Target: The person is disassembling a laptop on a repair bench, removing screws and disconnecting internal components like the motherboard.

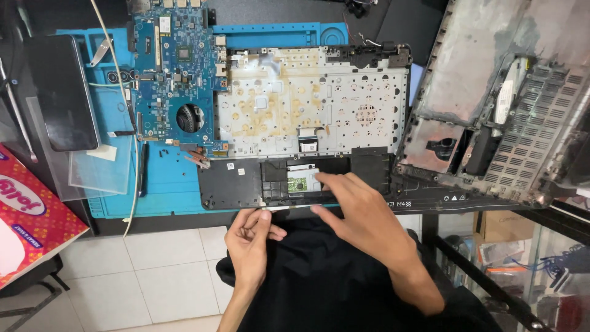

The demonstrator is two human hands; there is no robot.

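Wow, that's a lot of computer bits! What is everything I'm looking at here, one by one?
Laptop palmrest frame: one, black with a silver stained metal plate, centre of the desk.
Touchpad board: one, green, in the frame's front edge.
Motherboard: one, blue with a round fan, left of the frame.
Work mat: one, blue, under the parts.
Bottom cover: one, grey, vented, tilted at right.
Phone: one, black, far left.
Clear plastic sheet: one, below the phone.
Cardboard box: one, red and pink, lower left.
Cable: one, white, across the mat.
Left hand: one, at the desk's front edge.
Right hand: one, fingers on the touchpad area.
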